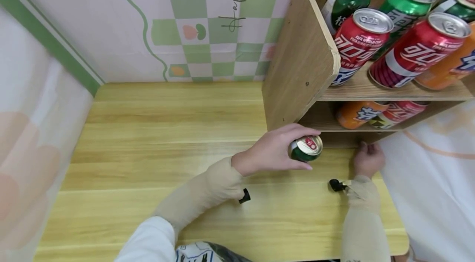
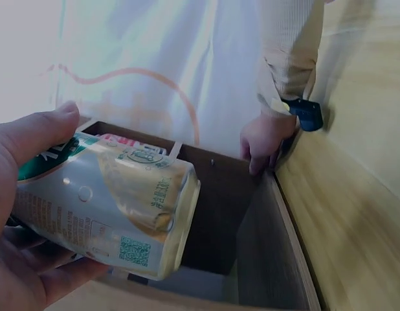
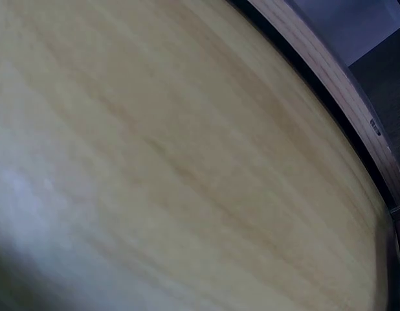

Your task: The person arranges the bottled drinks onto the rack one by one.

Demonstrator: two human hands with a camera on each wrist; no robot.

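My left hand point(image 1: 272, 148) grips a green and white drink can point(image 1: 306, 151), thumb on one side and fingers on the other. The can is held above the table, in front of the wooden shelf point(image 1: 297, 60), with its gold-rimmed lid facing up. In the left wrist view the can point(image 2: 103, 201) shows a white and gold side with small print. At the shelf's lower right corner, my right hand point(image 1: 369, 159) holds the shelf edge with bent fingers. The right wrist view shows mostly table; that hand is nearly out of it.
On the shelf's upper level stand red cola cans point(image 1: 419, 53), green cans point(image 1: 404, 4) and an orange can point(image 1: 445, 64). Below, an orange can point(image 1: 358, 114) and a red-white can point(image 1: 400, 113) lie on their sides. The wooden table point(image 1: 167, 138) meets a patterned cloth wall.
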